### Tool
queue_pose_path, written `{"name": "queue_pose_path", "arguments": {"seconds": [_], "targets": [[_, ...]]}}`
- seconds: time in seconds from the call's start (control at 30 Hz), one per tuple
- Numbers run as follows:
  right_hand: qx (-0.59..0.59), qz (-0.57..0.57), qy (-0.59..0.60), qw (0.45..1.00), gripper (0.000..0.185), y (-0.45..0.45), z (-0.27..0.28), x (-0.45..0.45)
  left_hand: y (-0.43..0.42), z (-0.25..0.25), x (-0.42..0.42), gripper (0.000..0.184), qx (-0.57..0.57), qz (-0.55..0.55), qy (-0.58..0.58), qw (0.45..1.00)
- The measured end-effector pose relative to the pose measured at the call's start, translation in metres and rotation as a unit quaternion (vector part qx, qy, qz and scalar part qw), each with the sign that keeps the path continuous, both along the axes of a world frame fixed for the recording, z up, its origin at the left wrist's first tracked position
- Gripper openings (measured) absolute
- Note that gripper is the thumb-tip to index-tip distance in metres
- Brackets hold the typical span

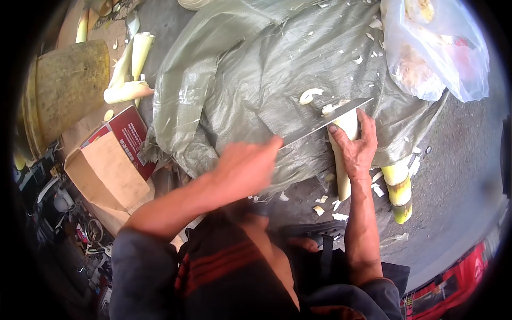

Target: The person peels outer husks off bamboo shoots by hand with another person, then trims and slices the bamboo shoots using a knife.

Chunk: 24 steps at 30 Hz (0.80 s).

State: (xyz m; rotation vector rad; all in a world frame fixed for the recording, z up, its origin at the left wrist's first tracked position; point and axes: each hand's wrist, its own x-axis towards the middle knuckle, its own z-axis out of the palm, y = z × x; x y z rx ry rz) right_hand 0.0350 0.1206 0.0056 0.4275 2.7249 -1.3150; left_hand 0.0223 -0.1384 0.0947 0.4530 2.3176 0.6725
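Observation:
My left hand (248,168) is closed round the handle of a long, straight-bladed knife (324,121); the handle itself is hidden in the fist, which is slightly blurred. The blade slants up to the right, across the upper end of a peeled, pale bamboo shoot (342,173). Gripping that shoot near its top is my right hand (358,146), with the thumb on the near left side and the fingers round the right. Small white pieces cling at the cut end beside the blade. A curved white slice (310,96) lies just beyond on the grey-green woven sheet (256,80).
Another shoot with green-brown bands (399,194) lies right of my forearm. A clear plastic bag (434,50) holds pale pieces at the upper right. Husks (140,56), a yellowish bucket (72,85) and a cardboard box (109,173) are at left. Scraps dot the ground.

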Motion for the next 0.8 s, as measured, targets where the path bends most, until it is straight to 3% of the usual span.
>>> {"name": "queue_pose_path", "arguments": {"seconds": [0.3, 0.33, 0.47, 0.57, 0.7, 0.8], "targets": [[-0.094, 0.001, -0.020, 0.995, 0.070, 0.017, -0.012, -0.001, 0.071, -0.043, -0.041, 0.023, 0.024, -0.025, 0.031, 0.999], [-0.001, 0.046, -0.024, 0.999, 0.086, 0.020, -0.013, -0.002, 0.074, -0.044, -0.045, 0.022, 0.024, -0.034, 0.040, 0.998], [0.104, 0.021, -0.049, 0.993, 0.113, 0.003, 0.002, 0.002, 0.076, -0.047, -0.049, 0.027, 0.009, -0.029, 0.071, 0.997], [0.055, -0.025, -0.085, 0.995, 0.106, 0.002, 0.004, -0.001, 0.071, -0.052, -0.046, 0.030, 0.001, -0.028, 0.060, 0.998], [-0.105, -0.056, -0.121, 0.986, 0.094, 0.023, 0.012, -0.009, 0.042, -0.041, -0.069, 0.026, -0.028, -0.014, 0.016, 0.999], [-0.161, -0.059, -0.146, 0.974, 0.089, 0.016, 0.017, -0.015, 0.024, -0.038, -0.077, 0.025, -0.026, 0.007, 0.067, 0.997]]}}
